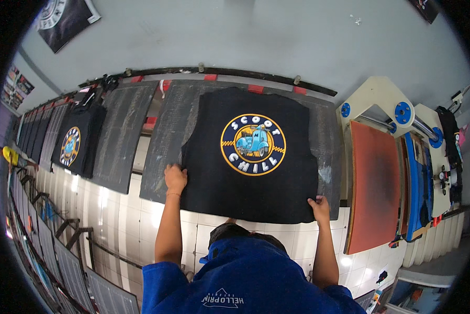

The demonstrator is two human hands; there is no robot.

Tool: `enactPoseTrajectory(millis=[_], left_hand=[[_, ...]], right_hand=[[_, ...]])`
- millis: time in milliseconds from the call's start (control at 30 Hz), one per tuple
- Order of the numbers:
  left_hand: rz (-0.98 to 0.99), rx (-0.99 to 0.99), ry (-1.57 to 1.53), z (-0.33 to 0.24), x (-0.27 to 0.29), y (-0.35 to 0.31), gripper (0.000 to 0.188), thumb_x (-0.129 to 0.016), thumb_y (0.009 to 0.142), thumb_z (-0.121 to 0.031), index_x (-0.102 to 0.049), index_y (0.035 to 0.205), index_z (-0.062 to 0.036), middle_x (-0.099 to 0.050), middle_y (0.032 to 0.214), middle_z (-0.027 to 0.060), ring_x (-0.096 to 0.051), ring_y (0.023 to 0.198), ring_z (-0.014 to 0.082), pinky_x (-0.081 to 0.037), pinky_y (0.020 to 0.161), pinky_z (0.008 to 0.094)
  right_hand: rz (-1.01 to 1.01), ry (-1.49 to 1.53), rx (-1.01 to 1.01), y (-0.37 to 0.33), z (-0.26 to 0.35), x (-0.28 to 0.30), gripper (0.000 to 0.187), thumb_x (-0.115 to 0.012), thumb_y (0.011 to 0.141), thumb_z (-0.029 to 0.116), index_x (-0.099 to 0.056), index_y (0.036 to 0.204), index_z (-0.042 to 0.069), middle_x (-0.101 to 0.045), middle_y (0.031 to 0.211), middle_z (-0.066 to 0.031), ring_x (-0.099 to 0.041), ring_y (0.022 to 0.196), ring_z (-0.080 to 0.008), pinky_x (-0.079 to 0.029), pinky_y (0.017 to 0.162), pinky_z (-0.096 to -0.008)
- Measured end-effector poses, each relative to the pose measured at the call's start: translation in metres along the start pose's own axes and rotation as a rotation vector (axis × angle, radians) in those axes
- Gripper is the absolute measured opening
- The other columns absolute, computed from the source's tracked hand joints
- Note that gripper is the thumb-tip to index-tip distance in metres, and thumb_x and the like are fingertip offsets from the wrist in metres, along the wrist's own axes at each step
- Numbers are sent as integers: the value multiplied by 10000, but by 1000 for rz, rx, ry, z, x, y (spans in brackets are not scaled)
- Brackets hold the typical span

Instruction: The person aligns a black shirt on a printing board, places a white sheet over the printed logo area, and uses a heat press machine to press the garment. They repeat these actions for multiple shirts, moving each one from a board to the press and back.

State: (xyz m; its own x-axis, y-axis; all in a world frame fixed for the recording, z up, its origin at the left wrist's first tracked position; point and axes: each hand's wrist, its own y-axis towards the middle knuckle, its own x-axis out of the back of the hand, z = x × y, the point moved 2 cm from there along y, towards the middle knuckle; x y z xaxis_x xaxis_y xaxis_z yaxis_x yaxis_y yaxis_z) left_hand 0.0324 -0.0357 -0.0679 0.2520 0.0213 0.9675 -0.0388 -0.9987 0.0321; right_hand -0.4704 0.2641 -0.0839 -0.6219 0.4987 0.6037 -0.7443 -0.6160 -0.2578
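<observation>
A black shirt panel with cut armholes lies spread over a dark grey printing board. On its front is a round print of a light blue scooter inside a yellow-edged ring. My left hand is closed on the panel's left edge near the lower corner. At the lower right corner my right hand pinches the fabric, thumb on top. The panel's near edge hangs slightly past the board's front edge. Both forearms reach up from below, with blue sleeves at the elbows.
Left of me, another black panel with the same print lies on a neighbouring board. To the right stands a heat press with a reddish-brown plate. A rack of boards runs along the lower left. Behind is a grey wall.
</observation>
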Motion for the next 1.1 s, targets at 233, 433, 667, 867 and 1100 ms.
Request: enactPoseTrajectory(millis=[233, 433, 667, 867, 1100], left_hand=[[219, 33, -436, -6, 12, 33, 458, -786, 750, -177, -542, 1078, 31, -631, 1047, 283, -616, 1009, 444, -497, 868, 470], [234, 79, -144, -38, 33, 40, 359, -760, 766, -150, -572, 1026, 9, -647, 996, 228, -627, 952, 425, -501, 824, 480], [273, 132, -545, -25, 19, 63, 296, -659, 810, -68, -513, 1049, 28, -623, 944, 258, -622, 906, 430, -486, 795, 469], [-210, -15, -384, -73, 22, 196, 218, -632, 840, -80, -588, 1022, 32, -629, 950, 237, -609, 917, 410, -478, 815, 451], [171, -160, -87, -131, -53, 307, 361, -718, 825, -250, -611, 1038, 21, -624, 1077, 264, -597, 1021, 434, -482, 911, 474]], right_hand=[[83, 149, -56, 57, 21, -13, 536, -764, 796, 204, -532, 1195, -70, -640, 1014, -172, -617, 927, -242, -482, 845, -339], [57, 258, -134, 55, 54, -22, 437, -732, 821, 147, -533, 1154, -54, -638, 1012, -141, -605, 931, -214, -466, 848, -318], [126, 285, -183, 48, 65, -18, 302, -687, 833, 53, -552, 1095, -14, -643, 1014, -113, -601, 926, -197, -458, 850, -322], [93, 207, -140, 53, 60, -22, 283, -676, 835, -1, -544, 1085, -5, -644, 1034, -104, -599, 943, -173, -444, 879, -296], [86, -17, -187, 23, 49, -8, 289, -747, 792, 103, -605, 1009, -27, -672, 922, -105, -621, 836, -166, -484, 770, -312]])
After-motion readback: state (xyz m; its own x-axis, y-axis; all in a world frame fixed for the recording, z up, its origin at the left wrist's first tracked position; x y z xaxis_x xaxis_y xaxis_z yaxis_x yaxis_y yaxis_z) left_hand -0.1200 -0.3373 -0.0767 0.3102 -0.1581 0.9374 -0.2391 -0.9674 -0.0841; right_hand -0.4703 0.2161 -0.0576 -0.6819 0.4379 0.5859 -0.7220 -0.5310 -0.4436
